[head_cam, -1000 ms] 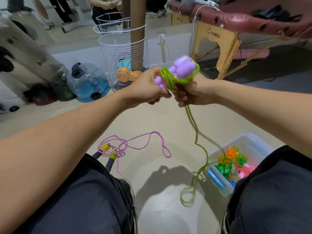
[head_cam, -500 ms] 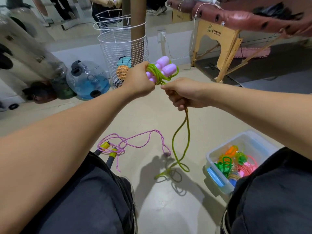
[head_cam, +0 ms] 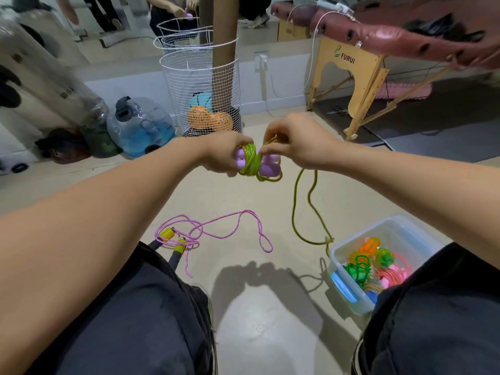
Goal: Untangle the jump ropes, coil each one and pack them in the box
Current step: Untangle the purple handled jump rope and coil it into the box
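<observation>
The left hand (head_cam: 221, 154) grips the lilac handles (head_cam: 266, 165) of the green jump rope (head_cam: 251, 165), fingers curled round the bundle where the cord is wound about them. The right hand (head_cam: 300, 143) sits just beside it, thumb and fingers pinching the green cord at the top of the winding. Both hands are held out in front of the body, above the floor (head_cam: 243, 196). From under the right hand a loose loop of the same green cord hangs down and reaches the near corner of the clear plastic box (head_cam: 351, 296), where it looks knotted or kinked.

The box stands on the floor beside the right knee. In it lie several coiled ropes: an orange-handled one toward the back, a bright green coil in the middle, a pink coil against the leg, and something blue along the near wall. How many there are in all I cannot tell.

On the floor by the left knee lies the pink jump rope (head_cam: 216, 231), uncoiled and looped over itself, its yellow and black handles (head_cam: 173, 242) side by side at the trouser edge.

Farther off, a white wire basket (head_cam: 200, 77) stands by the wall with an orange mesh item and a teal ball inside, and a cardboard tube rising out of it. A blue-tinted water jug (head_cam: 140, 125) sits left of it. A wooden-legged massage table (head_cam: 378, 41) stands at the right.
</observation>
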